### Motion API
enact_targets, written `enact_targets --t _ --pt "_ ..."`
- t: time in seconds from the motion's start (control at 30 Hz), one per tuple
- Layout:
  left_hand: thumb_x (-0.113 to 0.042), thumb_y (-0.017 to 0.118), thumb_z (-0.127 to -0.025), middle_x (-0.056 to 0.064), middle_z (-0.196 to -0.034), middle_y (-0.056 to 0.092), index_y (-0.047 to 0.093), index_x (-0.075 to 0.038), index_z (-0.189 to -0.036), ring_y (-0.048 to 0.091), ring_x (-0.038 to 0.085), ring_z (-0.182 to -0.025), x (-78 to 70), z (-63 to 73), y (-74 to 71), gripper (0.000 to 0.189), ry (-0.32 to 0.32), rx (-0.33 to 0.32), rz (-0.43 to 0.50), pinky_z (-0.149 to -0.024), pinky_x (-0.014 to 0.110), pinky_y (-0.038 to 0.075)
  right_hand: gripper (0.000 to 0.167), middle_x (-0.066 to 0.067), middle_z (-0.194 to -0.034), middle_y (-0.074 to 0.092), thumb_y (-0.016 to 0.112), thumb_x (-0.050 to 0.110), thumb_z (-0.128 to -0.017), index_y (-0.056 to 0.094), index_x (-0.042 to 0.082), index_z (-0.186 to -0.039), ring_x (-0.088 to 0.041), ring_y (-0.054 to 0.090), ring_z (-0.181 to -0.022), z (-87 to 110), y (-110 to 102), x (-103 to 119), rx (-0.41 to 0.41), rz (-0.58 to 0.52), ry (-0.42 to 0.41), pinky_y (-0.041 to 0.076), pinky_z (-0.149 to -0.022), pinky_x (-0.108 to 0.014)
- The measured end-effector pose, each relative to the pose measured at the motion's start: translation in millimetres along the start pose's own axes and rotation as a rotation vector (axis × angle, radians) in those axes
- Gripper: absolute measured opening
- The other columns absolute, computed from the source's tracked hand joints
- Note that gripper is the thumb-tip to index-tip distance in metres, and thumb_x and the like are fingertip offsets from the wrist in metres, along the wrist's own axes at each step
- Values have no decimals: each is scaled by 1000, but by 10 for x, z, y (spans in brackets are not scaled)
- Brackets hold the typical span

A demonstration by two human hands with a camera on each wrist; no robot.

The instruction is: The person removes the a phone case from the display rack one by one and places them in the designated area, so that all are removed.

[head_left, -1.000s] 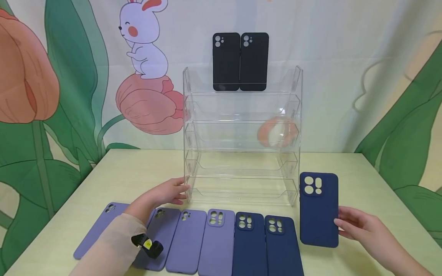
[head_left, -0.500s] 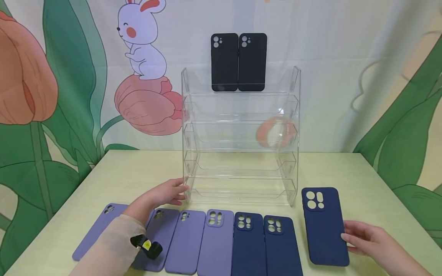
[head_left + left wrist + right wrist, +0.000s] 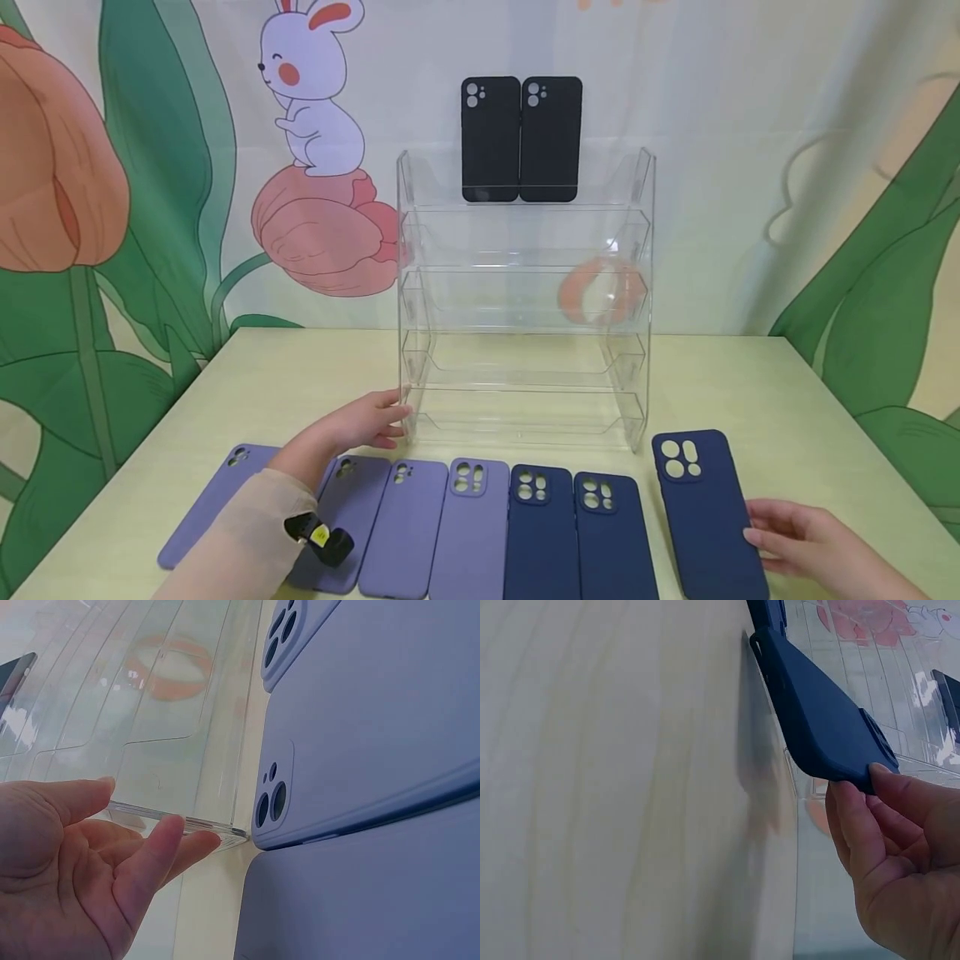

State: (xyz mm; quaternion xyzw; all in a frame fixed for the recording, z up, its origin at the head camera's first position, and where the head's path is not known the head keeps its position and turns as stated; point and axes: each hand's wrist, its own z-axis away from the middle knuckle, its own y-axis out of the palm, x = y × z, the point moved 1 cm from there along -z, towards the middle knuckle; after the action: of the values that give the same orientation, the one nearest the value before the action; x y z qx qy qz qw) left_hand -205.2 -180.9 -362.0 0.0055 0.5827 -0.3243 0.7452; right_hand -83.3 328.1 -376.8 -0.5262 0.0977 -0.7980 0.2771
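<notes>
In the head view my right hand (image 3: 813, 537) pinches a dark blue phone case (image 3: 708, 517) by its right edge, thumb on top and fingers beneath. The right wrist view shows this case (image 3: 817, 712) tilted, its shadow falling on the table. My left hand (image 3: 367, 421) holds the lower left side panel of a clear acrylic display rack (image 3: 525, 400). Seen in the left wrist view, the thumb and fingers of the left hand (image 3: 97, 877) lie at the panel's edge. Two black phone cases (image 3: 491, 142) stand side by side on the rack's top tier.
Along the table's front lie several purple phone cases (image 3: 405, 525), some partly covered by the left forearm, and two dark blue phone cases (image 3: 543, 533). Behind the table (image 3: 315, 362) hangs a curtain (image 3: 720, 167) printed with a rabbit and tulips.
My right hand has brought the dark blue phone case down and toward the front of the table, tilting it slightly. The left hand has stayed at the rack.
</notes>
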Motion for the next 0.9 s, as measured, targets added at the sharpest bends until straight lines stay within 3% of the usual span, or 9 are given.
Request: enact_targets --t 0.13,0.33,0.6,0.9 --pt "-20 41 -101 27 -139 37 24 4 -145 47 39 -120 31 1 -2 52 -8 -3 6 -85 40 51 60 -21 -107 62 62 18 -90 37 -24 -125 -24 63 -91 -17 33 -17 -28 10 47 54 -75 -40" --pt "-22 41 -101 27 -140 37 23 3 -145 47 39 -120 26 -13 -5 53 -3 -9 12 -86 39 50 58 -19 -105 63 60 18 -92 38 -25 -124 -23 63 -90 -15 -5 -61 -2 24 4 55 -74 -39" --pt "-20 41 -101 25 -139 39 28 1 -144 48 38 -120 34 -10 16 49 -18 -13 14 -86 40 51 51 -9 -97 63 59 13 -92 40 -26 -119 -21 61 -88 -37 29 -63 14 15 47 55 -74 -40" --pt "-19 41 -101 25 -138 40 29 2 -143 50 38 -118 9 -5 7 48 -14 -28 -2 -85 40 51 42 -6 -92 60 56 10 -93 45 -22 -118 -20 60 -84 -64 98 5 -4 43 129 54 -74 -38"
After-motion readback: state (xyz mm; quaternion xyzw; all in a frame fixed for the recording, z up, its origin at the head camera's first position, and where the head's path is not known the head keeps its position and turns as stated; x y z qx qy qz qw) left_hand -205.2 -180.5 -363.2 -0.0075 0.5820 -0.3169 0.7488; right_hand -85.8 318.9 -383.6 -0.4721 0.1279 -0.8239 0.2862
